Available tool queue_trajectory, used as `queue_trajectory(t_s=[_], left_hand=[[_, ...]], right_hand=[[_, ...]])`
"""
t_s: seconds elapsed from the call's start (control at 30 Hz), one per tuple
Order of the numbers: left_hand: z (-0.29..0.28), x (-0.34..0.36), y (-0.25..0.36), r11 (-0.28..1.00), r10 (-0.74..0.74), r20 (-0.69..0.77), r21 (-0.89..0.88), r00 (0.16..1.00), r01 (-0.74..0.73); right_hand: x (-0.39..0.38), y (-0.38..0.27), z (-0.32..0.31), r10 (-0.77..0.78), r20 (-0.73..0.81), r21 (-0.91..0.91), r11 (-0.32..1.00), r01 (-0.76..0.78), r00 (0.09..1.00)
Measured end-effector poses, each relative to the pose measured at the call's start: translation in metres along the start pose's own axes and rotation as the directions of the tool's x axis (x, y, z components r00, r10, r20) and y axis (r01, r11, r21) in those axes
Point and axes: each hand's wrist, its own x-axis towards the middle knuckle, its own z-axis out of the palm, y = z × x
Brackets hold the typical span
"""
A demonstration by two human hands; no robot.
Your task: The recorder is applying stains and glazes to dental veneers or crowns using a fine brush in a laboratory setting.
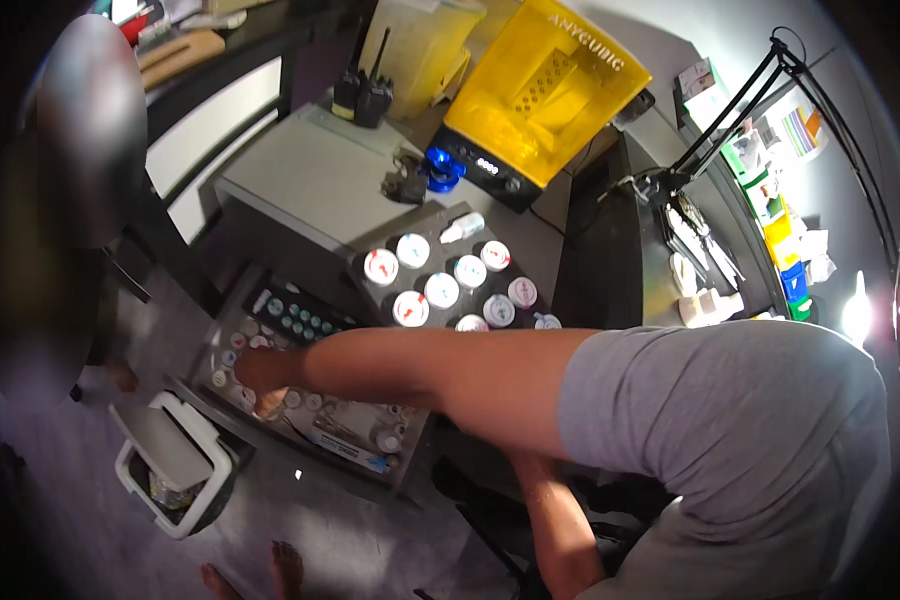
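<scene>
Grey-sleeved right arm stretches across to a low drawer tray (232, 322) of small round-capped pots; right hand (255, 372) sits among the pots near the tray's left edge, grip closed around one pot (269, 402), as far as the blur allows. Left hand out of view, grip cannot be told. Risk: forearm hangs just above the white-lidded jars (440, 290) on the grey surface (310, 180), so a sweep could topple them

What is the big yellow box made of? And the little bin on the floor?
The yellow box looks like see-through glossy plastic: shapes inside show through it. The bin on the floor seems to be smooth white plastic, though painted metal is possible.
</scene>
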Motion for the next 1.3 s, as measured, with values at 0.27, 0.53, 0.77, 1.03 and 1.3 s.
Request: queue_trajectory(t_s=[0.27, 0.53, 0.77, 1.03, 1.3], left_hand=[[0.033, -0.014, 0.140, 0.404, -0.392, 0.207, -0.837, 0.896, 0.370], [-0.008, 0.000, 0.150, 0.361, -0.136, 0.142, -0.915, 0.980, 0.183], [-0.059, 0.035, 0.122, 0.456, -0.339, 0.005, -0.874, 0.941, 0.169], [-0.129, 0.077, 0.107, 0.545, -0.191, -0.137, -0.838, 0.972, -0.011], [-0.119, 0.136, 0.088, 0.460, -0.271, -0.217, -0.885, 0.938, -0.072]], right_hand=[[-0.081, -0.058, -0.136, -0.395, -0.161, 0.239, 0.873, 0.424, 0.904], [-0.134, -0.058, -0.196, -0.419, -0.409, 0.336, 0.757, 0.560, 0.811], [-0.153, -0.049, -0.225, -0.369, -0.370, 0.370, 0.783, 0.500, 0.853], [-0.153, -0.034, -0.216, -0.342, -0.510, 0.379, 0.734, 0.563, 0.789], [-0.163, 0.001, -0.198, -0.199, -0.580, 0.384, 0.789, 0.480, 0.790]])
